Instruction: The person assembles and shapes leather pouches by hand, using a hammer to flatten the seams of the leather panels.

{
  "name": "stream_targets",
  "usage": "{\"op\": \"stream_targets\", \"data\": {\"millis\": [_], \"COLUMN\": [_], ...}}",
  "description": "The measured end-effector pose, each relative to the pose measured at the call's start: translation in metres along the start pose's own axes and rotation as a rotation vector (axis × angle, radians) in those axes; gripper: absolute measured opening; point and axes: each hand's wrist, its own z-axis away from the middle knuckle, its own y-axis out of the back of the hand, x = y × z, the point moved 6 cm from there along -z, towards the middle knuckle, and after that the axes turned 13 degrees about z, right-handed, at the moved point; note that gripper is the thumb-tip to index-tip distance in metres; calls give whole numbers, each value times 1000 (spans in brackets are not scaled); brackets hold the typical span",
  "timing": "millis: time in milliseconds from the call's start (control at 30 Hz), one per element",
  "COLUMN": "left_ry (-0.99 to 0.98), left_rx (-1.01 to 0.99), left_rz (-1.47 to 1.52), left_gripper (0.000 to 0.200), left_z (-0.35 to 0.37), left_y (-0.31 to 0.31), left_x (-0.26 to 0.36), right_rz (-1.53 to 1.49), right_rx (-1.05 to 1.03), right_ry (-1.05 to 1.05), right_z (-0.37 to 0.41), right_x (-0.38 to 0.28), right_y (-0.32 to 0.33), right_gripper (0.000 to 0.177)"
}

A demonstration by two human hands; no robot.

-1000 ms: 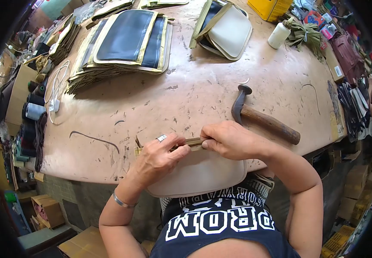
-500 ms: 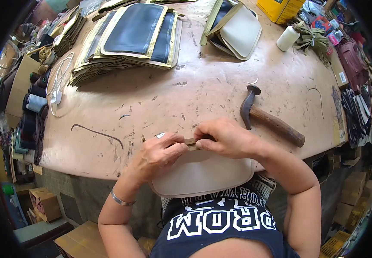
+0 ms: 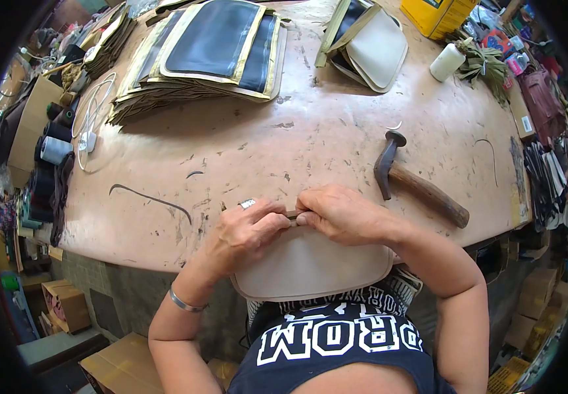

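Observation:
A beige panel (image 3: 317,262) with rounded lower corners lies at the table's near edge and overhangs it toward my body. At its upper edge runs a narrow brown strip (image 3: 291,214), showing only in the small gap between my hands. My left hand (image 3: 248,230) is closed in a pinch on this edge, its fingers curled. Close by on the right, my right hand (image 3: 343,213) pinches the same edge with thumb and fingers. The fingers hide most of the folded edge.
A hammer (image 3: 428,194) lies right of my hands. Thin dark curved strips (image 3: 149,196) are on the table to the left. Farther back are stacked dark-blue panels (image 3: 212,39), more beige panels (image 3: 377,52), a white bottle (image 3: 447,62) and a yellow can (image 3: 436,16). Thread spools (image 3: 54,151) stand left.
The gap between my hands has narrowed a little, and less of the brown strip shows. Both hands still pinch the panel's edge. The camera view has shifted slightly.

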Motion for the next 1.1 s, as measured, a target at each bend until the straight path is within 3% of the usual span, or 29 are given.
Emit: {"op": "stream_targets", "data": {"millis": [100, 300, 367, 500, 700, 800, 900, 1033, 1100], "left_ry": [35, 11, 7, 4, 22, -11, -84, -161, -101], "left_rx": [-26, 16, 14, 21, 49, 112, 189, 423, 368], "left_rz": [-30, -128, -191, -186, -143, -81, -156, -390, -411], "left_gripper": [16, 17, 17, 18, 18, 18, 17, 20, 22], "left_z": [6, 10, 11, 19, 22, 22, 23, 26, 17], "left_y": [6, 9, 12, 16, 16, 18, 27, 58, 68], "left_x": [-3, -5, -3, -9, -13, -15, -5, 33, 54], "right_rz": [-19, 8, 7, 18, 49, 77, 128, 319, 352], "right_rx": [-92, -15, -80, -125, -3, -113, -7, 264, 243], "right_ry": [-58, 10, -15, -68, 26, -52, 58, 352, 414], "right_z": [-2, -13, -16, -19, -25, -31, -36, -37, -32], "right_x": [1, -10, -5, -5, -13, -14, -31, -75, -91], "right_y": [4, -4, -3, -1, -7, -6, -3, 41, 59], "right_gripper": [18, 19, 20, 21, 21, 20, 17, 8, 10]}}
